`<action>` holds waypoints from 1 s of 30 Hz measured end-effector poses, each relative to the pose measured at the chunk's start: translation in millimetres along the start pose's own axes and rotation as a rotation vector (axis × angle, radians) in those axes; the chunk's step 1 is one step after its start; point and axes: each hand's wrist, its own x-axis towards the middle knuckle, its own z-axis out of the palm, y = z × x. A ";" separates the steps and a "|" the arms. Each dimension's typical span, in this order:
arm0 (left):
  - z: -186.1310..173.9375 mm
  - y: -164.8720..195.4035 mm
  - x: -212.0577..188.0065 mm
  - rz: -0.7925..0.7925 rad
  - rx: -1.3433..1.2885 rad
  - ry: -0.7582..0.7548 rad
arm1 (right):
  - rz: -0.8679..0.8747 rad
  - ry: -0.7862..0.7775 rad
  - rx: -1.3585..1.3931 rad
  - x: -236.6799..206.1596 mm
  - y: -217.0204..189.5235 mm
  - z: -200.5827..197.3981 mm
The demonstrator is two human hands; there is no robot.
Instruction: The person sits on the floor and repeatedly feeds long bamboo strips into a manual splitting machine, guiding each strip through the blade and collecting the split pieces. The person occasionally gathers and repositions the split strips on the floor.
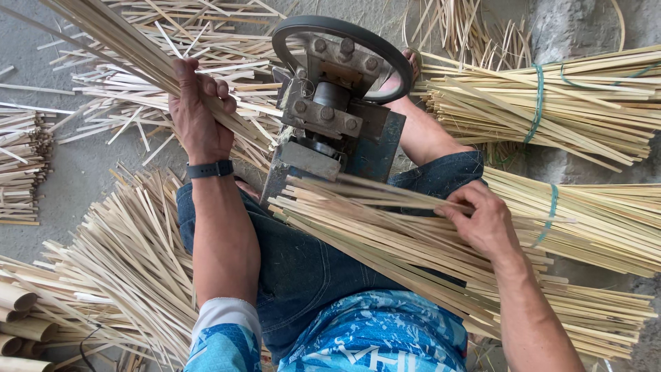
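My left hand [200, 117] fingers are clamped on long bamboo strips [138, 48] at ten o'clock of the metal machine [330, 110], so I pull straight while my right hand [482, 220] fingers pinch one strip [385, 196] on my lap pile [413, 255].

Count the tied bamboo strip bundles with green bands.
2. One tied bundle lies at upper right; a second sits below it, by the right hand. More may lie beyond the frame.
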 end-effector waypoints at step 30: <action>31.3 0.1 -13.9 -0.114 0.218 -0.031 | -0.539 0.451 -0.170 61.0 -9.5 3.2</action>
